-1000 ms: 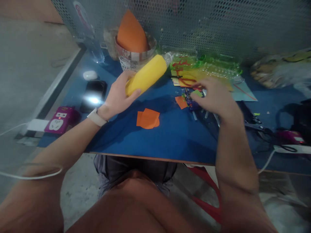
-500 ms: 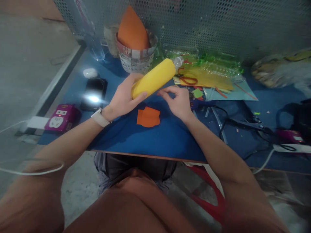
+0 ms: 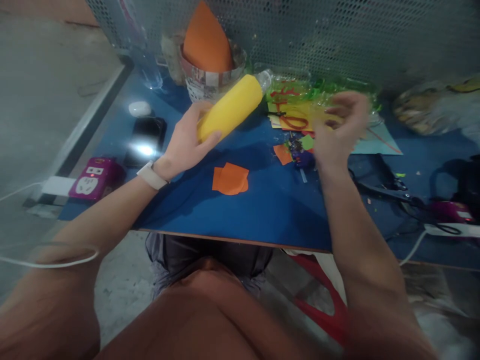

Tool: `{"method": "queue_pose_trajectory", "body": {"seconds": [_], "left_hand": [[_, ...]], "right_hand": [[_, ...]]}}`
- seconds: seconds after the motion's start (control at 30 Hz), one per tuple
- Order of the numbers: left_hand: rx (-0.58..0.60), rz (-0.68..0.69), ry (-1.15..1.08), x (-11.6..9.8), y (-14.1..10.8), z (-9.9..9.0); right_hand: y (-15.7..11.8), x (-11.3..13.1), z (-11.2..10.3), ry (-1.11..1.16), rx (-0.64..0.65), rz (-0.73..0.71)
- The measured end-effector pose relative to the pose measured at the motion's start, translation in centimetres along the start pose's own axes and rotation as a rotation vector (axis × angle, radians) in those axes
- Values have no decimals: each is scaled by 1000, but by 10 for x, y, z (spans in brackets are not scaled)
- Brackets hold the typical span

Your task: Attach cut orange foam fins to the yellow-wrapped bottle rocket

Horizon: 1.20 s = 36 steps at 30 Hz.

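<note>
My left hand is closed around the lower end of a plastic bottle wrapped in yellow paper. The bottle tilts up to the right, its clear neck uncovered. Off to the right, my right hand is raised over the pile of papers and plastic, its fingers loosely curled and apart. Motion blurs it, and nothing shows between the fingers. On the blue table in front of me lie small orange paper pieces, overlapping.
A woven basket holding an orange paper shape stands at the back. Yellow paper sheets, green plastic and scraps lie to the right. At left are a phone, a white case and a purple power adapter.
My right hand has moved away from the bottle, to the right and farther back, and its pinch has loosened. The bottle has shifted slightly left in my left hand.
</note>
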<state>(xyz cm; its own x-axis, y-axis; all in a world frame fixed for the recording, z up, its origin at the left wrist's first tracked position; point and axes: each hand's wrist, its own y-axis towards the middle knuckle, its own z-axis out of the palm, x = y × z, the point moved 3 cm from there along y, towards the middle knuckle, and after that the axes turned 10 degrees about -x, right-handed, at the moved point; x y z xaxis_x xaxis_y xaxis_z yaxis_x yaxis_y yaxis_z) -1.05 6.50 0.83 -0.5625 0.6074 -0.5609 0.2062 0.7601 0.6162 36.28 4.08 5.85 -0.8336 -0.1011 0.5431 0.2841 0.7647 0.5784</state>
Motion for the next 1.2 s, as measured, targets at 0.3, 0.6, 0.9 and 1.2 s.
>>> {"method": "queue_pose_trajectory", "body": {"seconds": [0.3, 0.6, 0.9, 1.2], "left_hand": [[-62, -80, -135, 8, -1, 1], [-46, -113, -212, -7, -1, -1], [-24, -160, -285, -13, -2, -1], [10, -327, -429, -25, -5, 5]], "right_hand": [[-81, 65, 50, 96, 760, -363], [-87, 67, 49, 324, 783, -210], [-76, 57, 52, 706, 579, 37], [-62, 44, 35, 487, 132, -227]]}}
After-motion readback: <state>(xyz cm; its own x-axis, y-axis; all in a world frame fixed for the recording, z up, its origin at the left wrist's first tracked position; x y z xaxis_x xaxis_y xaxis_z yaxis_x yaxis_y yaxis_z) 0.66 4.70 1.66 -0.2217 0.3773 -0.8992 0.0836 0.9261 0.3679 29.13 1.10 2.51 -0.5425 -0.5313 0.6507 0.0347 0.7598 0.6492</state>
